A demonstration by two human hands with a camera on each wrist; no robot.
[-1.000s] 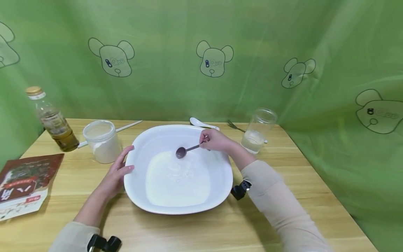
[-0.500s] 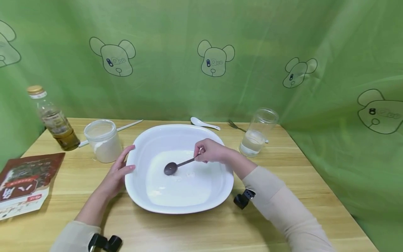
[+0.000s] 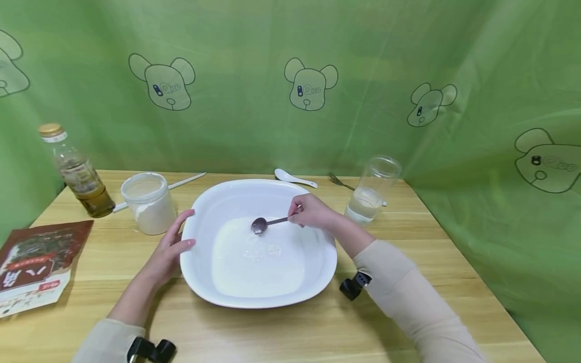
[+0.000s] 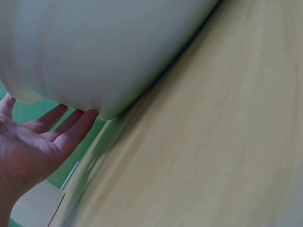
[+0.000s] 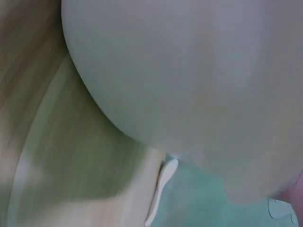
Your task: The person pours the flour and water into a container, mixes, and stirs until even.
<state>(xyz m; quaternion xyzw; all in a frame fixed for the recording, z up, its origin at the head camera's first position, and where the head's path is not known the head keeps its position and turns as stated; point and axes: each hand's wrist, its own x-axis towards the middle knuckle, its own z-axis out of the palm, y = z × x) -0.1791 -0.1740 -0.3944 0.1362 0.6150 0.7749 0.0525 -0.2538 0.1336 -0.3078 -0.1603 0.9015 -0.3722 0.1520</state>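
Observation:
A white basin stands on the wooden table, with a creamy pale layer and small whitish clumps in its middle. My left hand holds its left rim; in the left wrist view, fingertips rest against the outer wall. My right hand reaches over the far right rim and pinches a dark, long-handled spoon by the handle's end. Whitish bits show in the spoon's bowl, which is over the basin's far half. The right wrist view shows mostly the basin's outer wall.
A jar of white powder and a bottle of amber liquid stand at the left, near a printed packet. Behind the basin lie a white spoon and a fork. A glass jar of clear liquid stands right.
The dark spoon dipped left and nearer to me over the basin's middle, then came back right and away from me. My left hand stays on the rim.

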